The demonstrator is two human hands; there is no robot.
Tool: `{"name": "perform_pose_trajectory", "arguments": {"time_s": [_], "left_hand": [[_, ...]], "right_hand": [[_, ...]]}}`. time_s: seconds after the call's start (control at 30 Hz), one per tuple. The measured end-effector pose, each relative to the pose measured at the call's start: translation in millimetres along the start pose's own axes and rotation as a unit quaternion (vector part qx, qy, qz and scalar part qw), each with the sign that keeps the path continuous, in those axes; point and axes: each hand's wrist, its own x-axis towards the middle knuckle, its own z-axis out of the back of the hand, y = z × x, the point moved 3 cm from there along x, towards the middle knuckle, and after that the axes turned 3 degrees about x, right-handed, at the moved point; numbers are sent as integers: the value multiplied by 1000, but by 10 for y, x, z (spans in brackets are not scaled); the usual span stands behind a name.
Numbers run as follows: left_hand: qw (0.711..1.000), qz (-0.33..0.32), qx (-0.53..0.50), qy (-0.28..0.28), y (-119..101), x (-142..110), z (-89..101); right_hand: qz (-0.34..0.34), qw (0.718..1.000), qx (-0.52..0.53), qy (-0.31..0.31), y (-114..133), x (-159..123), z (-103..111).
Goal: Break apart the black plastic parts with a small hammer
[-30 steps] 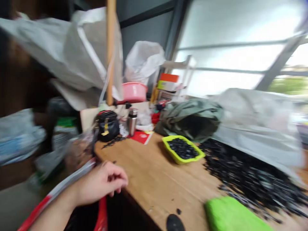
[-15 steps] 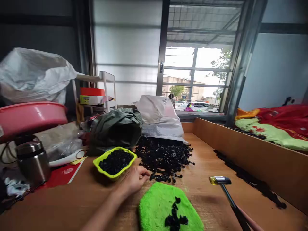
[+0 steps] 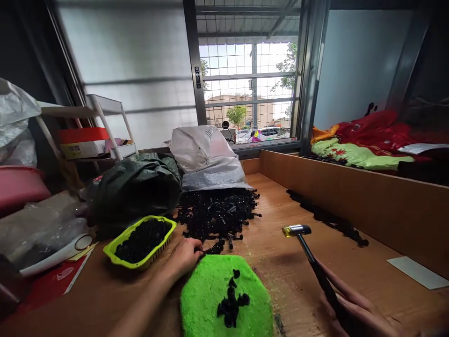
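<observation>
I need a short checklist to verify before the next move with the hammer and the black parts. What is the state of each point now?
1. Right hand grips the hammer handle: ok.
2. Hammer head raised clear of the table: ok.
3. Left hand reaches the pile of black parts: ok.
4. Left hand already holds a part: cannot tell.
5. Black parts lying on the green pad: ok.
6. Left hand out from under the hammer head: ok.
</observation>
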Motion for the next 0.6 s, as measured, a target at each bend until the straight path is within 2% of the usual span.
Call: {"name": "perform_pose_trajectory", "arguments": {"time_s": [0.13,0.2,0.27,0.33,0.4,0.43,0.5,0.6], "left_hand": [[999,31,14,7,131,-302,136],[999,35,6,-13,74,-441,219],[999,-30,-35,-24,-140,-579,285],[982,-167,-81,16,-475,-719,292],[950,-286,-66,104,-782,-838,218],[936,-316,-36,148,-876,-872,157],[929,-322,18,185,-908,-875,29],[944,-280,55,167,-650,-811,-154]], "right_hand": [[5,1000,17,16,-34,27,29],[9,999,22,22,-39,29,22],[14,999,23,25,-37,24,11],[16,1000,17,16,-37,18,10],[14,1000,7,7,-41,11,17],[15,1000,5,5,-40,8,21],[19,1000,3,8,-34,0,22],[14,1000,1,-1,-14,-14,16]]}}
